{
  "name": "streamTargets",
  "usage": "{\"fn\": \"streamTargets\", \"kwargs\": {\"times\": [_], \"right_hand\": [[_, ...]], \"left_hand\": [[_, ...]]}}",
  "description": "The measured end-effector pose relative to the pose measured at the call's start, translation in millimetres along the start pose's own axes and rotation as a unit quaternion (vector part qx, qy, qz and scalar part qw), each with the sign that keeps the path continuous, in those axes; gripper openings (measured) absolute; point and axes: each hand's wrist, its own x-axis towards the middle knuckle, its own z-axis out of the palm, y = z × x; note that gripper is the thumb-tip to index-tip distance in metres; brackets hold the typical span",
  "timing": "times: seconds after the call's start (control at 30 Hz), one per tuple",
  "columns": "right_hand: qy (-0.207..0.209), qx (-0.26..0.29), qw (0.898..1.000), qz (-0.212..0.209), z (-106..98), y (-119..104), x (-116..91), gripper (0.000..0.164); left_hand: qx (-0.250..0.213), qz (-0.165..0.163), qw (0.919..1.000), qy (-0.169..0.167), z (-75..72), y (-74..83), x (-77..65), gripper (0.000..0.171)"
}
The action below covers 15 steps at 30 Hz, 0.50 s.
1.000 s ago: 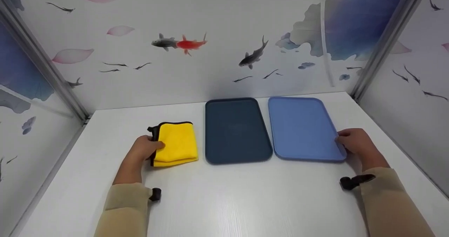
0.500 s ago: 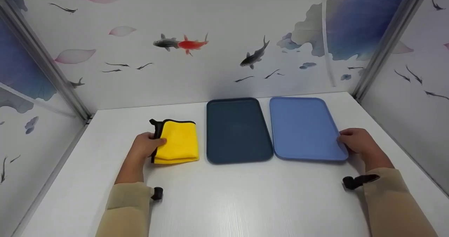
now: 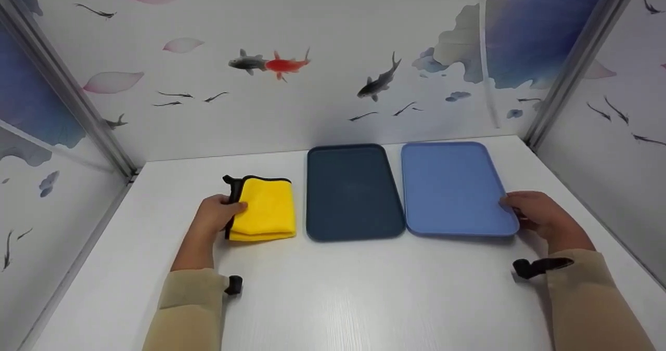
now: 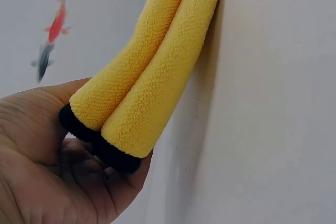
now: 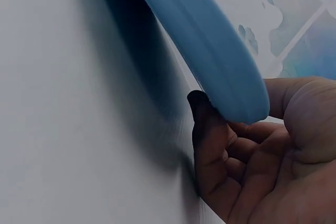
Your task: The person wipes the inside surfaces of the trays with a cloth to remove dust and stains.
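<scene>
A folded yellow towel with black trim lies at the left of the table. My left hand pinches its left edge, thumb on top; in the left wrist view, the fingers of my left hand go under the black-trimmed folds of the towel. On the right is a light blue tray. My right hand grips its right edge near the front corner. The right wrist view has the tray rim between thumb and fingers of my right hand, with that corner slightly off the tabletop.
A dark blue tray lies between the towel and the light blue tray, close beside the latter. The white table meets a wall printed with fish at the back. Side panels with metal posts flank it.
The towel and my left hand have shifted slightly away from me. My right hand has moved a little to the right along the tray's edge, and its grip looks slightly changed.
</scene>
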Motion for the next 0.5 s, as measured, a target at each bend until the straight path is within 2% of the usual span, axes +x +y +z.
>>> {"fn": "streamTargets", "kwargs": {"times": [0.1,0.17,0.33,0.37,0.43,0.5], "right_hand": [[-0.007,0.036,0.999,0.003,-0.3,0.4,-0.7,0.084],[-0.012,0.069,0.998,0.005,-0.6,0.8,-0.7,0.076],[-0.034,0.156,0.987,0.000,0.5,1.2,-1.3,0.013],[-0.039,0.176,0.984,0.002,0.9,0.7,-1.9,0.007],[-0.054,0.218,0.974,0.005,1.6,-0.2,-2.4,0.011],[-0.060,0.244,0.968,0.010,1.9,-1.5,-2.9,0.031]], "left_hand": [[-0.007,-0.003,1.0000,0.003,-0.2,-0.1,0.3,0.063],[-0.012,-0.003,0.9999,0.005,-0.2,-0.2,0.8,0.063],[-0.023,0.002,0.9997,0.009,-0.4,-1.8,4.0,0.060],[-0.024,0.001,0.9997,0.009,-0.4,-2.0,4.6,0.060],[-0.027,0.000,0.9996,0.009,-0.6,-2.0,5.5,0.059],[-0.028,0.000,0.9996,0.008,-0.9,-1.2,5.3,0.060]]}}
